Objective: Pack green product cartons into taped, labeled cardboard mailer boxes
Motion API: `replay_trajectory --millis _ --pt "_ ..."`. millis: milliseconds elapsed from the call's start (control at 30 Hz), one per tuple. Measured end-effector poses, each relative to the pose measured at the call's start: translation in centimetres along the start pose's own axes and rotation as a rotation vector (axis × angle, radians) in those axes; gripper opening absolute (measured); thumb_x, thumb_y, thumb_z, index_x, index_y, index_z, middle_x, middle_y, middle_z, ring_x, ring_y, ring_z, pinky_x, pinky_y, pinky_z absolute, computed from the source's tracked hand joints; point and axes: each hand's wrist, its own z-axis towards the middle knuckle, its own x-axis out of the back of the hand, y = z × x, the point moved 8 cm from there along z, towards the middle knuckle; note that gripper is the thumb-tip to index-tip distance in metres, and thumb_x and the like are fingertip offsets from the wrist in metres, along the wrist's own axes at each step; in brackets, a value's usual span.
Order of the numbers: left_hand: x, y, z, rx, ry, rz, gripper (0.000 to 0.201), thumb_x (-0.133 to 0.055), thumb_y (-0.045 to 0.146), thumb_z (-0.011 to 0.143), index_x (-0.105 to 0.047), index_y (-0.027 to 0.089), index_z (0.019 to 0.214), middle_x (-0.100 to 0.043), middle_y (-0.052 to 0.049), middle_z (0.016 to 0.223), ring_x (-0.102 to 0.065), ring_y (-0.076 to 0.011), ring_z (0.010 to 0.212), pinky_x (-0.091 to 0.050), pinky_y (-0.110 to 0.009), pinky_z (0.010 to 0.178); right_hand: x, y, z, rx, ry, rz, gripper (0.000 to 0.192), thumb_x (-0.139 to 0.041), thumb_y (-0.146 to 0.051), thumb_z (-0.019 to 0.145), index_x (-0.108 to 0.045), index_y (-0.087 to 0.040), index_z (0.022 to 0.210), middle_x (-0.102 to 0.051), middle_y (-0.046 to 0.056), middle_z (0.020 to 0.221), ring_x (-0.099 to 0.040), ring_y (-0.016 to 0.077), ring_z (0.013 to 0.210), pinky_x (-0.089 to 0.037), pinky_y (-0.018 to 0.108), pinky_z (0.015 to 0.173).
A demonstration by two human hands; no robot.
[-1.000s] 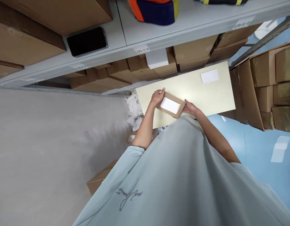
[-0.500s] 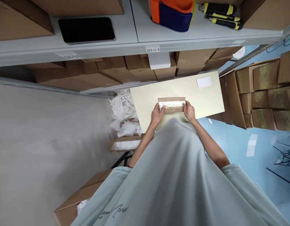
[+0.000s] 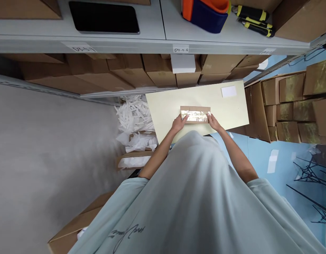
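A small brown cardboard box point(image 3: 196, 109) with shiny clear tape along its side is held over the pale yellow table board point(image 3: 163, 102). My left hand point(image 3: 179, 123) grips its left end, thumb on the taped face. At the right end, my right hand point(image 3: 213, 121) closes around the box in the same way. The fingers behind and under the box are hidden. On the board, up and to the right of the box, lies a white paper slip point(image 3: 228, 91).
Above the board runs a grey shelf point(image 3: 152, 46) bearing a black phone point(image 3: 104, 17), an orange-and-blue tape dispenser point(image 3: 207, 14) and black-yellow cutters point(image 3: 254, 16). Shredded white paper point(image 3: 133, 114) lies left. A large carton of taped boxes point(image 3: 258, 109) stands right.
The box has tipped slightly in my hands, and its taped face shows more. The whole view has shifted a little. Both hands keep their hold.
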Motion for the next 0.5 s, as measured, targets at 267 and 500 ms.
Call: replay_trajectory --millis 267,500 --pt "-0.2 -0.7 0.8 -0.094 -0.106 -0.353 0.057 -0.066 0.052 0.109 -0.069 0.015 0.154 -0.075 -0.017 0.158 -0.071 -0.0302 0.148 -0.055 -0.041 0.126 -0.9 1.4 -0.4 -0.073 -0.057 0.217 0.085 -0.038 -0.08 0.114 -0.069 -0.014 0.158 -0.07 0.02 0.164 -0.064 0.0307 0.156 -0.052 0.052 0.131" --pt "1.7 -0.1 0.0 -0.291 -0.071 -0.322 0.087 -0.091 0.049 0.081 -0.068 0.018 0.16 -0.073 -0.015 0.161 -0.071 -0.0367 0.145 -0.058 -0.049 0.124 0.5 1.8 -1.4 0.213 -0.05 0.274 0.078 -0.076 -0.079 0.091 -0.08 -0.02 0.142 -0.079 0.015 0.152 -0.069 0.0381 0.147 -0.052 0.056 0.131"
